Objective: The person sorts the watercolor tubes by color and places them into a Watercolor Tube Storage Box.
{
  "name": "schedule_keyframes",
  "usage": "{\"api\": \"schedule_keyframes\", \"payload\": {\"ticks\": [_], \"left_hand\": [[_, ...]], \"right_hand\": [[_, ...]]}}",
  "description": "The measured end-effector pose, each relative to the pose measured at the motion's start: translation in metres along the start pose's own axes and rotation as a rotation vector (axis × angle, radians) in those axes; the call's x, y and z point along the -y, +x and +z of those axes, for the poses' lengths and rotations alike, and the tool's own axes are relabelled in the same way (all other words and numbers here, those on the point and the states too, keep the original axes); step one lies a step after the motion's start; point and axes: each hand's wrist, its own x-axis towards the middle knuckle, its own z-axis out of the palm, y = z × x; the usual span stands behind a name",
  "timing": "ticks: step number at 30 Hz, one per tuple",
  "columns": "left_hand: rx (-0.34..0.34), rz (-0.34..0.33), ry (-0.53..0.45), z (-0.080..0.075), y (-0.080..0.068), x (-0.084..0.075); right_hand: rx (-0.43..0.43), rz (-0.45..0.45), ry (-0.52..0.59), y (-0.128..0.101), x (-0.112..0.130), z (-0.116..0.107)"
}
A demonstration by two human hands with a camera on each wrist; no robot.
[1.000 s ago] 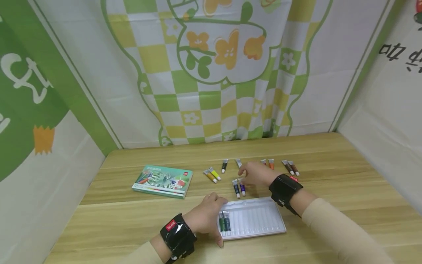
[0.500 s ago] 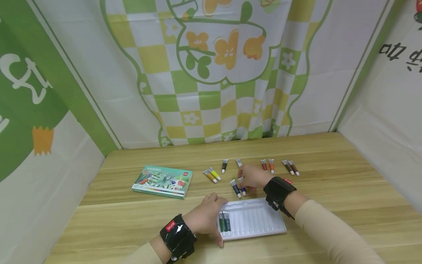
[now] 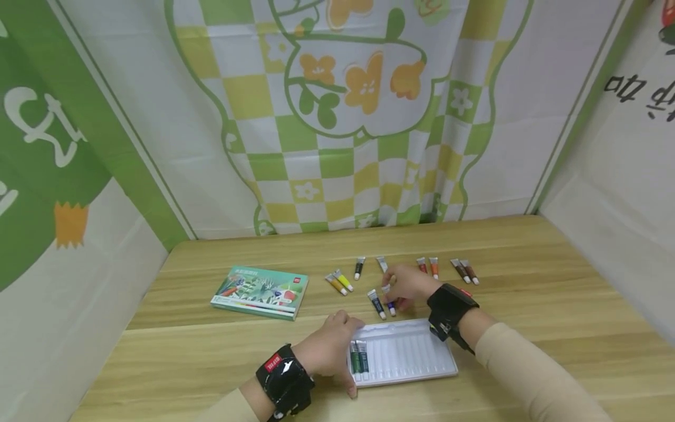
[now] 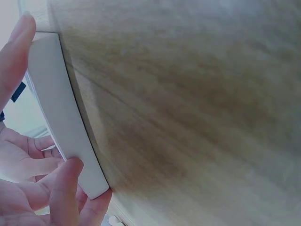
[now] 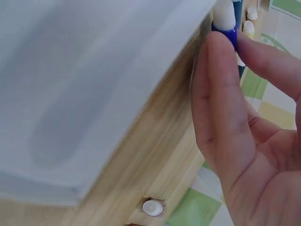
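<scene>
My left hand [image 3: 329, 349] grips the left end of a white plastic tray [image 3: 411, 354], thumb at the near edge and fingers at the far edge. The left wrist view shows the tray's side wall [image 4: 66, 113] between thumb and fingers. Two green-toned paint tubes [image 3: 355, 358] lie in the leftmost slots. Beyond the tray, my right hand [image 3: 411, 285] pinches a purple paint tube [image 3: 391, 309], its white cap [image 5: 224, 15] toward the tray. A dark blue paint tube [image 3: 377, 305] lies just left of it. Part of the purple tube is hidden behind the fingers.
A green paint box [image 3: 261, 291] lies at the left. Farther back are yellow tubes [image 3: 344, 280], a black tube [image 3: 360, 268], a silver-ended tube [image 3: 382, 263], an orange tube [image 3: 434, 267], a red tube [image 3: 422, 265] and brown tubes [image 3: 469, 272]. A curtain [image 3: 343, 146] hangs behind the table.
My right hand has shifted slightly left and toward me at the purple tube, uncovering the red tube. The dark blue tube has turned a little. My left hand stays on the tray.
</scene>
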Motion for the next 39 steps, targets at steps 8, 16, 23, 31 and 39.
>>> {"api": "schedule_keyframes", "payload": {"ticks": [8, 16, 23, 31, 39], "left_hand": [[0.005, -0.011, -0.024, 0.003, -0.003, 0.001], [0.009, -0.012, -0.034, 0.004, -0.004, 0.002], [0.009, -0.011, -0.034, 0.004, -0.003, 0.001], [0.002, 0.000, -0.010, 0.002, -0.002, 0.000], [0.001, 0.008, 0.020, -0.001, 0.001, -0.001]], "right_hand": [[0.010, -0.049, 0.178, -0.003, -0.012, 0.002], [0.013, -0.051, 0.302, -0.007, -0.018, 0.003], [0.038, -0.074, 0.382, -0.018, -0.018, 0.001], [0.118, -0.121, 0.466, -0.038, -0.017, 0.006], [0.150, -0.116, 0.502, -0.053, -0.014, 0.018]]}}
